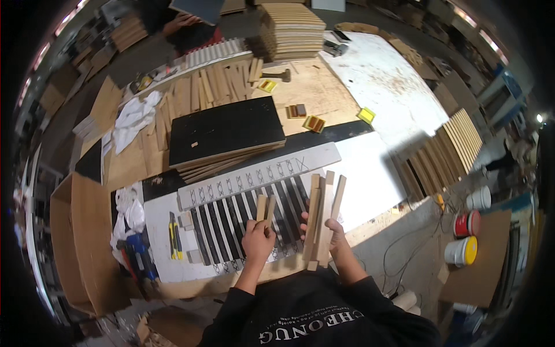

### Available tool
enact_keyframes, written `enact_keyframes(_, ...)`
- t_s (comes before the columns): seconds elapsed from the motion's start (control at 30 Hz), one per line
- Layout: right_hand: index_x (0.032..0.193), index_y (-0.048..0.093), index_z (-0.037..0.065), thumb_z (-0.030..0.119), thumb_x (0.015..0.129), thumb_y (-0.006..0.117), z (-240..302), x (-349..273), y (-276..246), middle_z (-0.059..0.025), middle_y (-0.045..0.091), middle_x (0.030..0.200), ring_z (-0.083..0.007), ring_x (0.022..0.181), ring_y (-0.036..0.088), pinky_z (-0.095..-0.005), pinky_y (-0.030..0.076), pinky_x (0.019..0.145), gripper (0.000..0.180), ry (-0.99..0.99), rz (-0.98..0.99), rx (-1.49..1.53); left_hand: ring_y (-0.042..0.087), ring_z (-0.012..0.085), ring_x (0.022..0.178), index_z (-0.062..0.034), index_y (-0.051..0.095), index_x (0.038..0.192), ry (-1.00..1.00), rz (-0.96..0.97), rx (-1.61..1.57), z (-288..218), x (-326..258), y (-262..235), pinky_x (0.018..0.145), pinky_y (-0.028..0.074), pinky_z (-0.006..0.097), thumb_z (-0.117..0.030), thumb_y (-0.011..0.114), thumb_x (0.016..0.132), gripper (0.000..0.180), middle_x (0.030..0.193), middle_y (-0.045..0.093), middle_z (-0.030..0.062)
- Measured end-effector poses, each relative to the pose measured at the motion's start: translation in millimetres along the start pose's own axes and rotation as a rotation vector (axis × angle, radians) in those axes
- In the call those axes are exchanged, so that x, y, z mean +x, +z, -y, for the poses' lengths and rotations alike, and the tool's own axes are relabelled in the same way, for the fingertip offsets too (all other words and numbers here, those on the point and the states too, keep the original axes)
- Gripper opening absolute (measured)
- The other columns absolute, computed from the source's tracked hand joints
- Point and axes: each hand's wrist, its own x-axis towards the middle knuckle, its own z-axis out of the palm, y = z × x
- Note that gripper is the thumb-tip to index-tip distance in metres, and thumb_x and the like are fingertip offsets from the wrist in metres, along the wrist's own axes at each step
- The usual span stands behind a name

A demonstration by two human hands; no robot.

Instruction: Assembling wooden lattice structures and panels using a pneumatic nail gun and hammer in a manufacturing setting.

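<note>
My left hand (pixel 258 238) is closed around the lower ends of two short wooden strips (pixel 262 207), which point away from me. In my right hand (pixel 336 232) is a bundle of several longer wooden strips (pixel 325 202), held upright and slightly fanned. Beneath both hands a row of black strips (pixel 225 225) lies on the white tabletop with gaps between them. Along their far ends runs a pale board (pixel 260 173) marked with a row of pencilled crosses. More cross marks show near their close ends, partly hidden by my left arm.
Beyond the board lies a stack of black panels (pixel 225 130). At left are yellow utility knives (pixel 175 237), a blue power tool (pixel 139 254) and a cardboard box (pixel 81 243). Slatted wood stacks (pixel 445 156) stand at right, near buckets (pixel 462 250). A person's hand (pixel 182 22) shows across the table.
</note>
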Motion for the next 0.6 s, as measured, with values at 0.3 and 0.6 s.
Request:
enact_keyframes(0.3,0.136,0.031,0.009,0.02,0.064,0.071,51,-26,-7,-0.0186,0.051,0.121,-0.0375,0.099,0.058,-0.0554,0.048,0.084,0.084,0.191,-0.067,0.048,0.058,0.026,0.065,-0.0043,0.058,0.114,-0.364,-0.234,-0.373,27,-17,-8,0.06,0.046,0.033,-0.009,0.062,0.078,0.037,0.078,0.059,0.0141)
enact_keyframes(0.6,0.139,0.025,0.01,0.022,0.061,0.07,83,-26,-8,-0.0176,0.054,0.116,-0.0362,0.097,0.06,-0.0547,0.049,0.08,0.09,0.281,-0.015,-0.051,0.059,0.0302,0.074,-0.0074,0.056,0.113,-0.408,-0.149,-0.244,-33,-29,17,0.064,0.048,0.039,-0.013,0.07,0.07,0.046,0.083,0.057,0.015)
